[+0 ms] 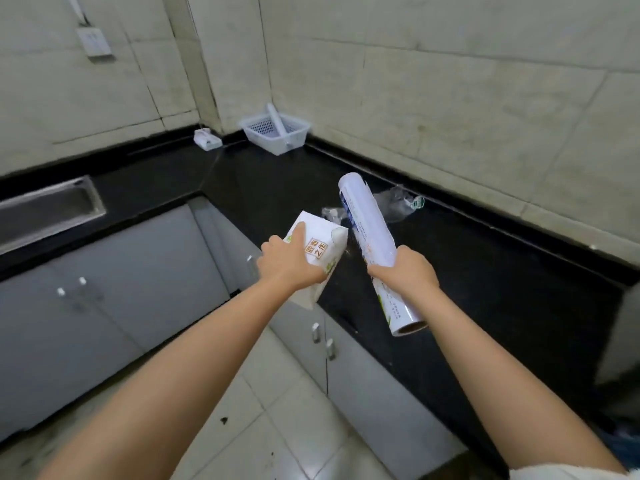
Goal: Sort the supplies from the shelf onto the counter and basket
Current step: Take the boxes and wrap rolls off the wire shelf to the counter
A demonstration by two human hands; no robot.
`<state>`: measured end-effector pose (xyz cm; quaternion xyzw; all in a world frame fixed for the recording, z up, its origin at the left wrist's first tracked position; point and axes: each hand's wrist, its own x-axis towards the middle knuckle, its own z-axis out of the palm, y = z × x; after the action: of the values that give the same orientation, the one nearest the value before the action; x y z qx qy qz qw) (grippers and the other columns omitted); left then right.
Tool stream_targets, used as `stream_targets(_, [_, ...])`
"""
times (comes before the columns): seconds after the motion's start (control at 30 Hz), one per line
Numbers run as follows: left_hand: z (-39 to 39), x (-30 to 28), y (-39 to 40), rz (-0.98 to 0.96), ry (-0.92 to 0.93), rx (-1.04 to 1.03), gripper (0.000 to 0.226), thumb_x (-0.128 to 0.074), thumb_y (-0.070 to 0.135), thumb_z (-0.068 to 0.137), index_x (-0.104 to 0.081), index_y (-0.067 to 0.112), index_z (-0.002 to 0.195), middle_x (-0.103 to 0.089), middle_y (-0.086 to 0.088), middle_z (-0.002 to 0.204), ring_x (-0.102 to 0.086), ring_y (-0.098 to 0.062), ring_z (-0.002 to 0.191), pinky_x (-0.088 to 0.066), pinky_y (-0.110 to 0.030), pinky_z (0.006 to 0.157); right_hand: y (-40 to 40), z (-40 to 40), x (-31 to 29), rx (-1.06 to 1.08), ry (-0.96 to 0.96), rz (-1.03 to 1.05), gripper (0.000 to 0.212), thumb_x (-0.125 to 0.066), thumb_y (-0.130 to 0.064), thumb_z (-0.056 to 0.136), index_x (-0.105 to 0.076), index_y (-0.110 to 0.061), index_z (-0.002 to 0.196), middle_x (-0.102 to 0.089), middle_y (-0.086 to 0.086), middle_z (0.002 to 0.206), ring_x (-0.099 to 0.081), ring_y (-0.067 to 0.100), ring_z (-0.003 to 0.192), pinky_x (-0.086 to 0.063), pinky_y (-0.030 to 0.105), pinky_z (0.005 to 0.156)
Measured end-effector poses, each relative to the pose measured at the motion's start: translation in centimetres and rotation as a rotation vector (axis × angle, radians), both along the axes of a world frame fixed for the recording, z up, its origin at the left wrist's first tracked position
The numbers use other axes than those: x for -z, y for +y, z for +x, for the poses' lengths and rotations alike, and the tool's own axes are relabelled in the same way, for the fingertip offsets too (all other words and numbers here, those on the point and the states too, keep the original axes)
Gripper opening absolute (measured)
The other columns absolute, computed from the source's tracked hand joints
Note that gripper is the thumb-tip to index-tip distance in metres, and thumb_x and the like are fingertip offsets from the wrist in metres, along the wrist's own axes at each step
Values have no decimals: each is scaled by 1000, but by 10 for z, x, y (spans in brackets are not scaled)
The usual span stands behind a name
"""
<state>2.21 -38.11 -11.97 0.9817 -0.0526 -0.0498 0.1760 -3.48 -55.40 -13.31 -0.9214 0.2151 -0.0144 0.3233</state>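
My left hand (289, 263) grips a white tissue pack (320, 245) with orange print, held over the front edge of the black counter (502, 271). My right hand (407, 270) is closed around a long white roll (367, 220) that tilts up and away above the counter. A white plastic basket (294, 138) stands in the far corner with another white roll (277, 121) leaning inside it. A second small white pack (207, 139) lies on the counter to the basket's left.
Crumpled clear plastic wrap (398, 204) lies on the counter beyond the roll, near the tiled wall. A steel sink (45, 211) is set in at the left. Grey cabinet doors (138, 271) run below the counter. A wall socket (93, 41) sits upper left.
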Motion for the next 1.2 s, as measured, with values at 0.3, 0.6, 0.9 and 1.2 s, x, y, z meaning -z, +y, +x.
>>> stream_targets(0.3, [79,64,-24,-13,183,134,98,-72,44,70,-9,34,145,-39,-18,131,-38,-34,121,-40,-43,98,-49,13,67,359,138,-1,31,-61,-40,74,-47,-14,86,-54,0,81,-47,19,69,-27,35,79])
stream_targets(0.6, [153,100,-129,86,233,351,96,-71,44,69,-12,34,145,-40,-16,130,-38,-32,122,-39,-42,98,-145,30,116,667,256,-15,34,-60,-39,77,-48,-10,90,-56,4,87,-51,24,77,-33,39,87])
stream_targets(0.9, [185,125,-246,129,202,558,92,-67,46,72,-12,34,144,-38,-14,129,-36,-30,118,-35,-40,98,-175,73,139,790,342,-152,41,-60,-39,76,-48,-9,102,-61,10,103,-58,28,89,-34,36,81])
stream_targets(1.2, [202,142,-278,243,198,674,87,-61,42,80,-9,25,147,-25,-19,145,-25,-34,134,-21,-47,112,-161,89,149,823,533,-175,67,-53,-42,83,-26,-11,136,-51,13,128,-50,30,114,-33,44,100])
